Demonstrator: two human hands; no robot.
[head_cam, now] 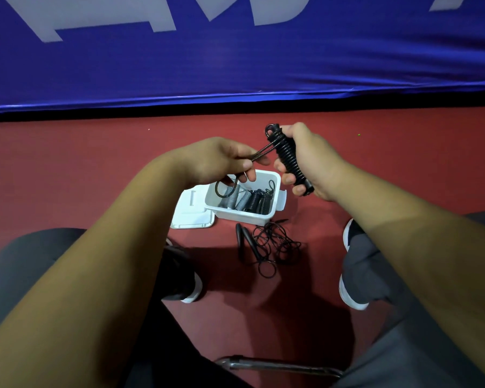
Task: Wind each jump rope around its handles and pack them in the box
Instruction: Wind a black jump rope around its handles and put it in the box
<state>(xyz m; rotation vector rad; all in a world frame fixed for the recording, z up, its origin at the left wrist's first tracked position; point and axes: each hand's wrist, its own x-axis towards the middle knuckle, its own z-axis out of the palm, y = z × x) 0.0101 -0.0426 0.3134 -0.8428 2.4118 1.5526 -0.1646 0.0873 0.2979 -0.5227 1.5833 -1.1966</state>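
My right hand (305, 161) grips a black jump rope bundle (287, 156), its cord wound tightly around the two handles. My left hand (224, 161) pinches the loose end of that cord (261, 151), and a small loop of it hangs below my fingers over the box. The white box (275, 186) stands open on the red floor beneath my hands and holds grey and black wound ropes (247, 200). Another black jump rope (266, 245) lies unwound in loose coils on the floor in front of the box, its two handles side by side.
The white lid (191, 212) lies flat on the floor at the box's left. My shoes (350, 275) and knees flank the loose rope. A blue padded banner (235, 51) runs along the far side of the floor. A metal chair bar (277, 365) crosses below.
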